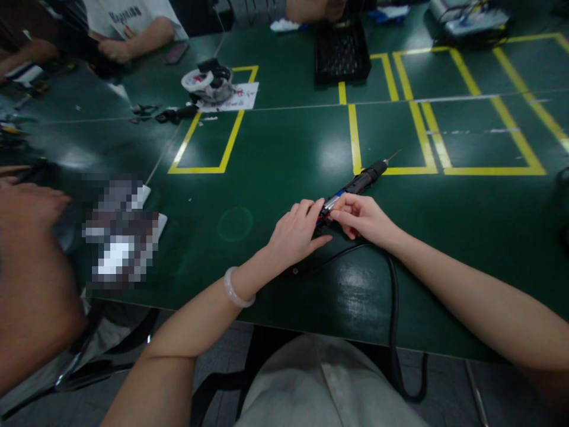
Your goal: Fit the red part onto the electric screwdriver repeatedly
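An electric screwdriver [365,178] lies slantwise on the green table, its thin bit pointing away to the upper right. Its rear part seems uncovered, with silver, blue and red bits showing. My left hand [297,232] is laid over that rear end, fingers curled around it. At the near side of the same section, my right hand [359,218] has thumb and fingertips pinched together; what they hold, if anything, is too small to make out. A black cable [393,296] runs from near the tool over the table's front edge.
Yellow tape [195,171] marks rectangles on the table [284,148]. Farther back are a black tray [341,56], a tape roll with black parts [208,83] on a white sheet, and a device with cables [471,21]. A co-worker's arm [35,284] is close at left.
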`<state>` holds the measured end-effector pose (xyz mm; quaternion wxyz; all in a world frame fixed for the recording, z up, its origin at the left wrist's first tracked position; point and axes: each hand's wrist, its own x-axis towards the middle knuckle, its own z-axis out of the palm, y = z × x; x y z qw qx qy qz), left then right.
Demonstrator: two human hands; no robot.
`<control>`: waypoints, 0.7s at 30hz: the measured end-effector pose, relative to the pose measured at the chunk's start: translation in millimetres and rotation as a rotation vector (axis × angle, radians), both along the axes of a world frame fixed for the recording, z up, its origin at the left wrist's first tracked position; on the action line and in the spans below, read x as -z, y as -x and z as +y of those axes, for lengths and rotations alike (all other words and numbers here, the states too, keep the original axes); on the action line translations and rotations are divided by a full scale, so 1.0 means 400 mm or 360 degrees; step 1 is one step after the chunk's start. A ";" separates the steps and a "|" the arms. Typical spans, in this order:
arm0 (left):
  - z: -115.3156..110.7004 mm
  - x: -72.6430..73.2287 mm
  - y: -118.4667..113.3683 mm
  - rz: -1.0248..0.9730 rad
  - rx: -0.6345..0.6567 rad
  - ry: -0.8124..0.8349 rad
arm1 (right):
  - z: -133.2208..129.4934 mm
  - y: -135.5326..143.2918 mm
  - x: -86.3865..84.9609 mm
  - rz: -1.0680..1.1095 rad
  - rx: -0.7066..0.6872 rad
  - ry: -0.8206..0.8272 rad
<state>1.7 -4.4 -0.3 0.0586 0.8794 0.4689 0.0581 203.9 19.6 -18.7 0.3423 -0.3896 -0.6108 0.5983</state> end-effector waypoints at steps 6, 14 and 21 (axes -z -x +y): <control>0.003 -0.002 0.001 0.0000 -0.0004 0.0023 | -0.009 -0.013 0.000 -0.0268 -0.0084 -0.0679; 0.003 0.001 0.000 0.0012 -0.0013 0.0000 | -0.008 -0.038 -0.006 -0.0986 -0.0412 -0.1851; 0.005 0.010 0.001 0.0014 -0.0002 -0.0013 | -0.014 -0.042 -0.024 -0.0985 -0.0404 -0.2055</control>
